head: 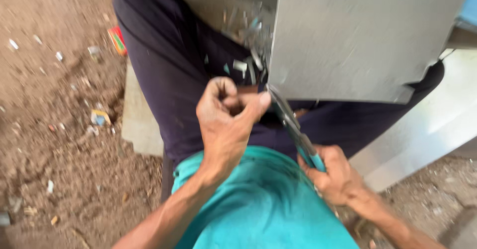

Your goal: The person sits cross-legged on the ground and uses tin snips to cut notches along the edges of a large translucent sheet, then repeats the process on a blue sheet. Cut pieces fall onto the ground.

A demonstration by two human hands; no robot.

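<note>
A large grey metal sheet (pixel 357 35) rests across my lap, its lower left corner near my hands. My right hand (pixel 335 174) grips the teal handles of metal snips (pixel 295 130), whose blades meet the sheet's lower left corner. My left hand (pixel 228 115) is curled in a fist right beside that corner, thumb touching the edge of the sheet; whether it pinches the sheet itself I cannot tell. Small metal offcuts (pixel 246 35) lie scattered between my legs.
Brown dirt ground (pixel 54 130) with bits of litter spreads to the left. A red packet (pixel 117 40) lies by my knee. I sit on a low pale slab (pixel 139 115). Another shiny metal sheet (pixel 427 125) lies on the ground at right.
</note>
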